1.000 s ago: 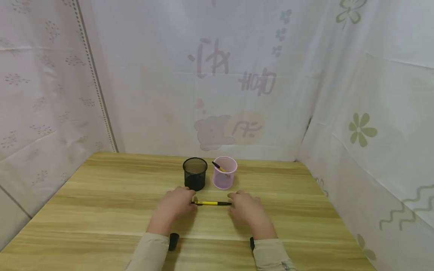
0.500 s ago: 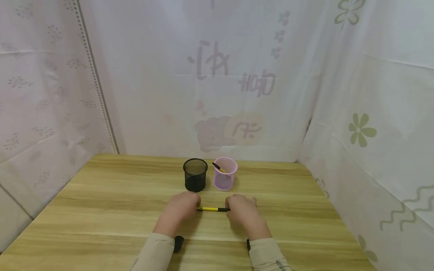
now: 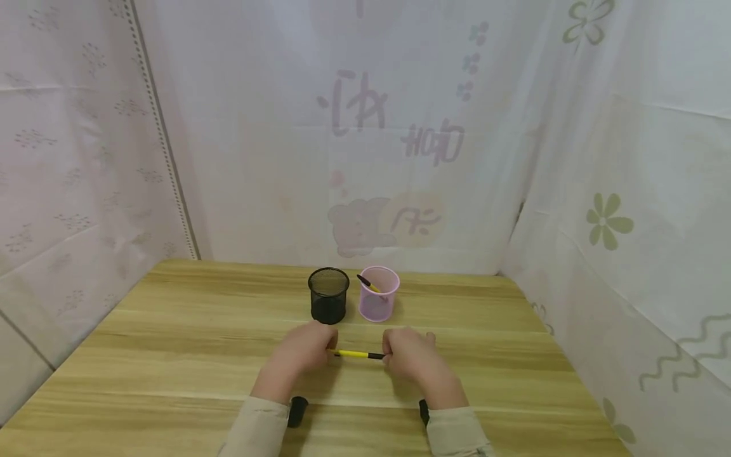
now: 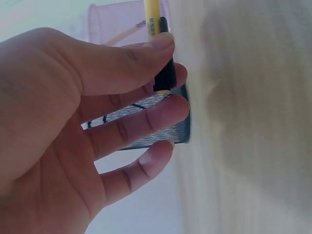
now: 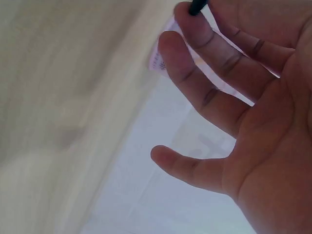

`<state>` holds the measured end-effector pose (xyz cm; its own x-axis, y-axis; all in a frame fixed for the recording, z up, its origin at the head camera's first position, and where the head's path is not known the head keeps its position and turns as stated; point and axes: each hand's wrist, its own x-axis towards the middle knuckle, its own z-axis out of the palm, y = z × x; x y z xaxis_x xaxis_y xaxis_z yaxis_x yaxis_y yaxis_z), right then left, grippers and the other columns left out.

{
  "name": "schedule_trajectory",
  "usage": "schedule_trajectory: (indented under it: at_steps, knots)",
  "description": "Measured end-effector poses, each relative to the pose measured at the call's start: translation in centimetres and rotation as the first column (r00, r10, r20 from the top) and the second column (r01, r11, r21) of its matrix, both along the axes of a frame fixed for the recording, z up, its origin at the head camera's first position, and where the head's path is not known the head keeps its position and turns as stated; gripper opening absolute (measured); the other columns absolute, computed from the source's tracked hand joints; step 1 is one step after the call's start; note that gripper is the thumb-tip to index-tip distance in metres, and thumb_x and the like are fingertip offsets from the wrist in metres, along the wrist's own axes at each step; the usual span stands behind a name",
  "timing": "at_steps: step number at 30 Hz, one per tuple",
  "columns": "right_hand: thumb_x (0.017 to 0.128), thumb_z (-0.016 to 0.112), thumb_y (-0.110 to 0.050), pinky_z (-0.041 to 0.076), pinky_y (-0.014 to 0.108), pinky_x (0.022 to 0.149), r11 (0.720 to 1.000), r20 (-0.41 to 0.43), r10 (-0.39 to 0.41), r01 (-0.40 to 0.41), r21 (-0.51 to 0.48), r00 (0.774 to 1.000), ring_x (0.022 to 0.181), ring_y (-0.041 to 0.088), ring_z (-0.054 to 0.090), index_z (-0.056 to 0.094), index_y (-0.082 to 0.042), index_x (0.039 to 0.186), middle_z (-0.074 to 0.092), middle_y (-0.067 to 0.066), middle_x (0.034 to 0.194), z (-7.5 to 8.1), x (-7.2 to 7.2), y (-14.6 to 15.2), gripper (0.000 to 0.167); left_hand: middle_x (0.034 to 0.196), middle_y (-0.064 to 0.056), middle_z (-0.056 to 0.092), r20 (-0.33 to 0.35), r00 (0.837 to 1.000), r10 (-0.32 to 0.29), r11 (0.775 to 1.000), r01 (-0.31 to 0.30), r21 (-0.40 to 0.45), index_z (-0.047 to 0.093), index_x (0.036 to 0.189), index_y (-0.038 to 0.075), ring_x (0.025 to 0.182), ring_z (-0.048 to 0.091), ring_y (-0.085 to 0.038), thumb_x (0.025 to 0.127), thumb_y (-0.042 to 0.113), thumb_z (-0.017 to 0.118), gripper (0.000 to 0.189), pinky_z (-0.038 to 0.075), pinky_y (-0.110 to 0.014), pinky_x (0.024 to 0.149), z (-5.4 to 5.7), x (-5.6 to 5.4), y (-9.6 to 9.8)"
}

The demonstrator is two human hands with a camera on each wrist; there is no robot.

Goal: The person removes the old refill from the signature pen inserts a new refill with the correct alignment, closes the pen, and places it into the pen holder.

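A yellow pen with black ends (image 3: pixel 355 354) lies crosswise between my two hands in the head view. My left hand (image 3: pixel 302 347) pinches its left end between thumb and index finger; the left wrist view shows the black clip end (image 4: pixel 166 68) under the thumb, the other fingers spread apart. At the opposite end, my right hand (image 3: pixel 414 357) pinches the black tip (image 5: pixel 197 7), its remaining fingers extended. Just beyond the left hand stands a black mesh pen cup (image 3: pixel 328 308). Beside it is a pink mesh pen cup (image 3: pixel 375 309) with another yellow-and-black pen (image 3: pixel 368 283) leaning inside.
Both cups stand on a wood-grain table (image 3: pixel 188 330). Pale printed curtains (image 3: pixel 274 158) hang behind the table and along both sides. A dark band piece (image 3: pixel 297 411) shows at the left wrist, and another (image 3: pixel 424 411) at the right.
Both hands have closed their fingertips onto the pen's ends. Hands and pen have come slightly nearer to me, and the pen now tilts a little. The cups have stayed put.
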<state>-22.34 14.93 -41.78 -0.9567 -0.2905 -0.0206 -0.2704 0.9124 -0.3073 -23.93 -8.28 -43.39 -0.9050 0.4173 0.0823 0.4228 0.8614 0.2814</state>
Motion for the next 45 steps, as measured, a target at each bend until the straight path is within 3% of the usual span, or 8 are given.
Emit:
schedule_trajectory:
  at_steps: [5,8,17,21,27,35,40,45]
  knots:
    - [0.097,0.077,-0.012,0.039,0.077,0.104,1.0,-0.002,0.001,-0.001,-0.021,1.0,0.089,0.018,0.067,0.076,-0.014,0.098,0.074,-0.004,0.089,1.3,0.0,0.0,0.002,0.088,0.0,0.073,-0.014,1.0,-0.005,0.999,0.006,0.047,0.078,0.092,0.011,0.075,0.06,-0.015,0.09,0.008,0.082,0.005,0.054,-0.038,0.071,1.4,0.1,-0.3]
    - [0.1,0.073,-0.012,0.041,0.069,0.098,0.999,-0.005,0.005,-0.006,-0.049,1.0,0.089,0.017,0.067,0.077,-0.013,0.096,0.075,-0.004,0.09,1.7,0.0,0.1,0.006,0.091,-0.001,0.076,-0.018,1.0,-0.014,0.996,0.015,0.087,0.079,0.095,0.011,0.08,0.064,-0.016,0.093,0.008,0.08,0.003,0.057,-0.041,0.076,1.9,0.0,-0.6]
    - [0.103,0.07,-0.01,0.054,0.044,0.088,0.96,-0.014,0.032,-0.034,-0.276,0.999,0.089,0.013,0.067,0.076,-0.012,0.104,0.076,-0.001,0.095,2.3,-0.2,1.2,0.007,0.094,0.001,0.075,0.008,1.0,-0.02,0.957,0.017,0.288,0.078,0.104,0.012,0.078,0.059,-0.011,0.1,0.01,0.074,0.006,0.052,-0.034,0.075,3.1,-0.3,-1.8]
    - [0.104,0.068,-0.01,0.057,0.035,0.08,0.898,0.007,0.068,-0.058,-0.437,0.998,0.092,0.015,0.067,0.075,-0.008,0.109,0.077,0.006,0.1,2.5,-0.5,1.8,0.009,0.096,0.001,0.075,0.036,0.999,-0.012,0.912,-0.004,0.41,0.078,0.108,0.014,0.08,0.06,-0.01,0.101,0.011,0.072,0.009,0.052,-0.03,0.072,3.3,-0.3,-2.5]
    - [0.104,0.069,-0.015,0.054,0.032,0.081,0.789,0.073,0.015,0.033,-0.614,0.997,0.093,0.02,0.07,0.076,-0.009,0.116,0.077,0.005,0.102,2.7,-0.7,1.9,0.015,0.099,0.001,0.075,0.057,0.998,0.003,0.834,-0.034,0.551,0.078,0.115,0.017,0.081,0.065,-0.011,0.102,0.014,0.072,0.014,0.054,-0.03,0.069,3.5,-0.6,-3.1]
    - [0.104,0.07,-0.014,0.055,0.027,0.078,0.641,0.08,0.0,0.062,-0.765,0.997,0.088,0.018,0.066,0.075,-0.007,0.121,0.076,0.009,0.103,2.2,-1.2,1.8,0.019,0.102,-0.002,0.076,0.046,0.998,-0.034,0.816,0.001,0.578,0.078,0.115,0.018,0.08,0.067,-0.012,0.103,0.017,0.072,0.014,0.055,-0.029,0.068,3.8,-0.8,-2.9]
    - [0.104,0.07,-0.012,0.061,0.026,0.081,0.511,0.111,0.0,0.096,-0.854,0.994,0.088,0.017,0.07,0.074,-0.001,0.124,0.076,0.005,0.098,2.3,-1.6,1.7,0.023,0.1,0.0,0.075,0.039,0.999,-0.03,0.815,0.002,0.579,0.078,0.115,0.018,0.081,0.067,-0.016,0.103,0.017,0.072,0.014,0.055,-0.03,0.068,3.8,-0.8,-2.8]
    - [0.104,0.069,-0.011,0.065,0.03,0.083,0.412,0.154,0.021,0.131,-0.902,0.988,0.088,0.017,0.073,0.072,0.003,0.124,0.078,0.005,0.1,2.9,-1.6,1.4,0.024,0.101,0.001,0.076,0.005,1.0,0.011,0.78,-0.011,0.626,0.079,0.114,0.021,0.083,0.067,-0.018,0.102,0.019,0.074,0.014,0.055,-0.031,0.07,3.8,-0.9,-3.3]
